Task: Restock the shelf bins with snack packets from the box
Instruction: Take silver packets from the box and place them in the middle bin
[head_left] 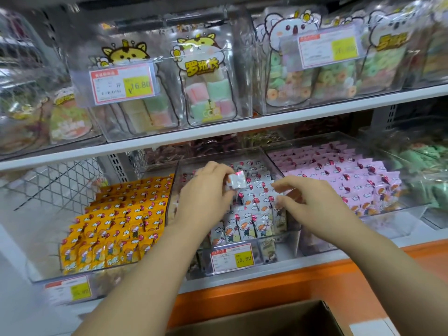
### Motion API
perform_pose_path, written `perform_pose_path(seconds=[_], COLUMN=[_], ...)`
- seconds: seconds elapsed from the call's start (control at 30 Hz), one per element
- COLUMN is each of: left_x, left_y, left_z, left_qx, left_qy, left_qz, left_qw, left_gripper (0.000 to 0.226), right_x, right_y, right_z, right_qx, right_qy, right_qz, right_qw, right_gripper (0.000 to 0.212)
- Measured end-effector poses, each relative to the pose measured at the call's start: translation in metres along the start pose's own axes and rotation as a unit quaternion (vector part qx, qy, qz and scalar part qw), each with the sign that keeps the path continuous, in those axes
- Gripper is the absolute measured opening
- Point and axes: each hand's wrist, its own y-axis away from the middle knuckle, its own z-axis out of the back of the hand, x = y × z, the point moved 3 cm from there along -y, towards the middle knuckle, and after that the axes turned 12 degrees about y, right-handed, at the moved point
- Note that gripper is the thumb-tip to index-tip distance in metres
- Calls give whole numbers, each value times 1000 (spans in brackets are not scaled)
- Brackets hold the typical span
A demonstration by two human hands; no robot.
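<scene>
My left hand (206, 192) holds a small white snack packet (234, 181) between thumb and fingers above the middle clear bin (288, 235). That bin holds rows of upright white packets (252, 214) with a cartoon child and red balloons. My right hand (312, 202) hovers over the bin's right side, its curled fingertips pinching the top of a packet (278, 198) in the row. The brown cardboard box (278, 318) sits open at the bottom edge of view, below my forearms.
A bin of orange packets (116, 226) stands to the left and a bin of pink packets (351, 180) to the right. Green packets (431, 175) lie at far right. The upper shelf (218, 134) carries clear bins of marshmallow bags. An orange shelf edge (266, 289) runs below.
</scene>
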Motion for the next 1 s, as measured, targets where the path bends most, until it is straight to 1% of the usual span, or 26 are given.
perform_pose_path(seconds=[0.17,0.27,0.33,0.4,0.43,0.53,0.6,0.67,0.73,0.77,0.83,0.9,0.97,1.0], left_x=[-43,-54,-58,-58,-57,-50,-47,-46,-45,-42,-37,-30,-21,-15], left_y=[5,2,-1,-2,-2,0,4,8,10,10,10,8,4,1], left_z=[-12,-26,-35,-44,-49,-64,-71,-74,-75,-76,-74,-67,-57,-52], left_qx=[-15,-19,-23,-6,8,79,134,163,168,164,144,80,-4,-29], left_qy=[117,201,217,206,200,133,100,48,-9,-13,34,78,70,54], left_qz=[-44,-30,-25,-12,-3,33,50,34,-4,-11,-2,14,24,31], left_qw=[992,979,975,978,980,987,985,985,986,986,989,994,997,998], left_gripper=[37,45,39,28,27,36,35,30,27,26,24,24,33,39], right_x=[1,-2,-7,-12,-14,-19,-22,-22,-23,-23,-24,-25,-26,-26], right_y=[3,5,6,6,6,7,7,8,8,9,9,8,7,6], right_z=[9,15,19,20,19,13,11,11,11,10,9,7,6,6], right_qx=[-20,-14,-16,-16,-9,39,58,68,77,82,84,84,83,83], right_qy=[-36,-51,-48,-40,-34,1,19,21,24,26,32,32,30,29], right_qz=[11,15,11,4,3,1,0,0,1,0,-2,-2,-2,-3], right_qw=[999,998,999,999,999,999,998,997,997,996,996,996,996,996], right_gripper=[40,43,43,41,40,40,42,42,42,41,37,36,37,37])
